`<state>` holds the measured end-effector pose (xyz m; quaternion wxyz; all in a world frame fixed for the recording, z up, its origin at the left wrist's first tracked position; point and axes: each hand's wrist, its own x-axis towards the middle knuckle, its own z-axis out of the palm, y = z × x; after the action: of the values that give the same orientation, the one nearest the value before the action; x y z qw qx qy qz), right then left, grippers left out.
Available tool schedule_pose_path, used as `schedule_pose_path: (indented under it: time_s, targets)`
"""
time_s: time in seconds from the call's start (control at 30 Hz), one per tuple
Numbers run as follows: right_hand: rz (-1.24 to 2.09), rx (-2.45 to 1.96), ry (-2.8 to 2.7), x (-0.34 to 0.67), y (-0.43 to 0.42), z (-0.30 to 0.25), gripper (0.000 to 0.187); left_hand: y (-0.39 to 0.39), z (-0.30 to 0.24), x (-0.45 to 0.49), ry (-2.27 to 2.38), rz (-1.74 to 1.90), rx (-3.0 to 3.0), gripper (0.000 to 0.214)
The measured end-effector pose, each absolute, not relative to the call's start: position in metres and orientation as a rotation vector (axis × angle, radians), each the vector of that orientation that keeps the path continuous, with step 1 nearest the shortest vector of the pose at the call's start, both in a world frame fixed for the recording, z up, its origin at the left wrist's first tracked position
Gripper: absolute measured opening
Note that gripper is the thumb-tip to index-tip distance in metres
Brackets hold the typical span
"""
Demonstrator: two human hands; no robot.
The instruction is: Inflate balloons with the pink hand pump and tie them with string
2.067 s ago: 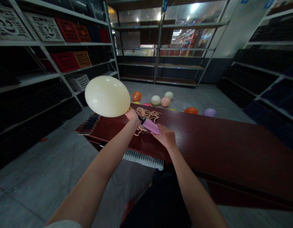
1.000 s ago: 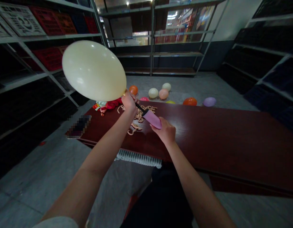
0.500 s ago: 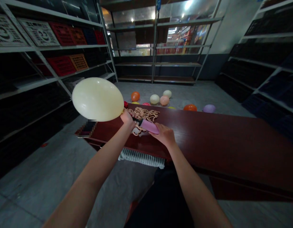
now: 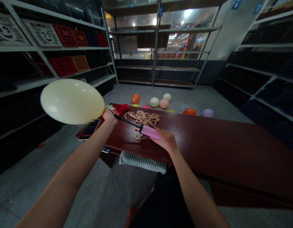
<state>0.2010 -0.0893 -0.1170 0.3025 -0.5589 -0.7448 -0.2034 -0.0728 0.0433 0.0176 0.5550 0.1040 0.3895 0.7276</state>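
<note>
Tall Shelves (image 4: 156,67) Around One Big Pale Balloon (image 4: 72,101)

Gray floor (image 4: 101,190) spreads out below, and a shiny dark red table (image 4: 215,148) stands in front of the person. Just left of the left hand (image 4: 109,117), the balloon is up in the air, out past the table's left end in this view. The left hand is curled up tight at the balloon's neck, so I cannot see how the neck and the pump (image 4: 149,132) meet. The right hand (image 4: 165,140) is wrapped around the back of the pump's pink part. Between the hands runs a thin black rod (image 4: 127,122).

To pump well, it seems best to pinch the neck snugly so air does not leak. The right hand should push and pull straight along the rod, smooth and not too fast, so the rod does not bend. Watch the balloon's skin too, because too much air could pop it.

The balloon is creamy yellow, smooth and shiny, with small bright spots of light. It looks fat and long like an egg. On the table, tan strips (image 4: 143,117) lie in a messy pile.
</note>
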Motion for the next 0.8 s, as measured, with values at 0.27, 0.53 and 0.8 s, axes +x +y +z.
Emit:
schedule_pose_path:
  time_s: [0.27, 0.53, 0.8]
  targets:
    - [-0.528, -1.599, -1.761, 0.212, -0.081, -0.124, 0.04, 0.078, 0.038, -0.014, 0.894, 1.799, 0.292, 0.038]
    - [-0.465, -1.66, -1.631, 0.211, -0.077, -0.126, 0.043, 0.053, 0.023, 0.074, 0.891, 1.706, 0.484, 0.044]
    - [-0.372, -1.633, -1.708, 0.211, -0.076, -0.126, 0.044, 0.022, 0.004, 0.086, 0.89, 1.663, 0.486, 0.045]
